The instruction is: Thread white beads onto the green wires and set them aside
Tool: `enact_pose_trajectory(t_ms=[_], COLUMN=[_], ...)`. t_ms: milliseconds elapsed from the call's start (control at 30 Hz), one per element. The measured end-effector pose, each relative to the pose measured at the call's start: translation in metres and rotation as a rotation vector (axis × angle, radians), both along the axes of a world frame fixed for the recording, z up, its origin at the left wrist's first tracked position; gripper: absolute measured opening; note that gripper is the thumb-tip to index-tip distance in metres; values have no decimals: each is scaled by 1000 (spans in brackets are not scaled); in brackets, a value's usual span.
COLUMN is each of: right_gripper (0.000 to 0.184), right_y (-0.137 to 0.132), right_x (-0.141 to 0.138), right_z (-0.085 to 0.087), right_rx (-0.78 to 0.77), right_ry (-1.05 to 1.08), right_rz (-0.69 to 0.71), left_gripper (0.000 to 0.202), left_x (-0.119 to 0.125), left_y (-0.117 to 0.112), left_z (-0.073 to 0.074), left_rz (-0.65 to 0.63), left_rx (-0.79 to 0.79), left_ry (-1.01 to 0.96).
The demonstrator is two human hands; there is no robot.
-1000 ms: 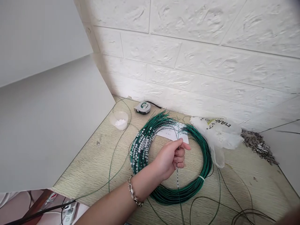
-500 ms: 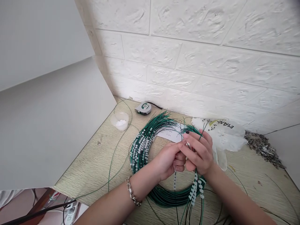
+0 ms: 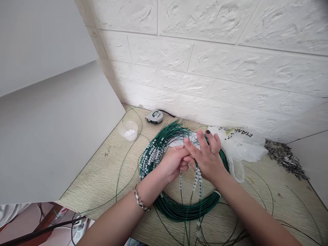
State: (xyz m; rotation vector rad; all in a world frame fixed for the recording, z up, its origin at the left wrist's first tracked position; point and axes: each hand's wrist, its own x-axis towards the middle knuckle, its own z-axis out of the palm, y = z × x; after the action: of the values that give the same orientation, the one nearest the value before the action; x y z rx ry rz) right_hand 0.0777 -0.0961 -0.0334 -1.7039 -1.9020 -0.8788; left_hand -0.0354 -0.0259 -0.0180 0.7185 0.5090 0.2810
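My left hand (image 3: 176, 162), wearing a chain bracelet, is closed with its fingertips pinching a thin green wire. One strand with small white beads (image 3: 180, 180) hangs beneath it. Touching it from the right is my right hand (image 3: 207, 157), its fingers raised and spread apart. More green wires with white beads (image 3: 199, 182) hang from between its thumb and palm, smeared by motion; the grip on them is partly hidden. Under both hands lies a large coil of green wire (image 3: 184, 211), with rows of white beads (image 3: 154, 155) on its left side.
A clear cup of white beads (image 3: 130, 132) and a tape measure (image 3: 154, 117) stand at the back left. A printed plastic bag (image 3: 241, 145) and a pile of dark metallic bits (image 3: 285, 159) lie to the right. White paper (image 3: 175, 142) shows inside the coil. Loose wires cross the table.
Both hands have shifted left, the right one further, and its fingers have spread and lifted. The beaded wires hanging from my right hand have swung left with it.
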Motion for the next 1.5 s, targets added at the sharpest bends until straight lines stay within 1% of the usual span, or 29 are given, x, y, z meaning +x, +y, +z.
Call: enact_pose_trajectory(t_ms=[100, 167, 200, 267, 333, 400, 500, 633, 733, 900, 1033, 1100, 1233, 1367, 1433, 1500], right_gripper=[53, 47, 41, 33, 39, 43, 39, 35, 35, 33, 30, 30, 31, 31, 30, 30], right_y=[1, 1, 1, 1, 1, 1, 1, 3, 4, 5, 5, 5, 6, 6, 6, 6], right_x=[3, 5, 5, 2, -4, -11, -20, -24, -22, -13, -6, -4, -9, -15, -17, -18], right_z=[11, 17, 19, 22, 23, 22, 20, 18, 17, 17, 18, 18, 16, 13, 12, 11], right_rx=[-153, -252, -311, -479, -678, -819, -902, -910, -868, -729, -612, -618, -720, -740, -739, -730], right_ry=[117, 289, 419, 757, 1111, 1383, 1648, 1874, 1926, 1910, 1860, 1826, 1783, 1687, 1663, 1692], right_rz=[36, 39, 30, 6, 18, 80, 170, 173, 168, 204, 184, 187, 262, 324, 314, 287], left_gripper=[26, 25, 24, 23, 23, 22, 23, 26, 30, 30, 33, 34, 35, 35, 31, 28], left_x=[-1, -2, -3, -4, -4, -3, -3, -4, -5, -4, -3, -2, -3, -2, -2, -2], left_y=[7, 11, 13, 15, 17, 17, 17, 16, 15, 13, 12, 13, 14, 13, 12, 12], left_z=[-1, -1, 0, 0, 0, 0, 2, 6, 7, 7, 7, 6, 5, 4, 4, 3], left_rz=[84, 109, 117, 130, 131, 127, 135, 149, 131, 46, 77, 84, 88, 44, 35, 64], left_rx=[-35, -55, -63, -79, -95, -89, -7, 115, 181, 256, 259, 251, 251, 267, 269, 253], left_ry=[-15, -38, -43, -41, -44, -55, -27, 48, 66, 139, 145, 148, 166, 151, 144, 136])
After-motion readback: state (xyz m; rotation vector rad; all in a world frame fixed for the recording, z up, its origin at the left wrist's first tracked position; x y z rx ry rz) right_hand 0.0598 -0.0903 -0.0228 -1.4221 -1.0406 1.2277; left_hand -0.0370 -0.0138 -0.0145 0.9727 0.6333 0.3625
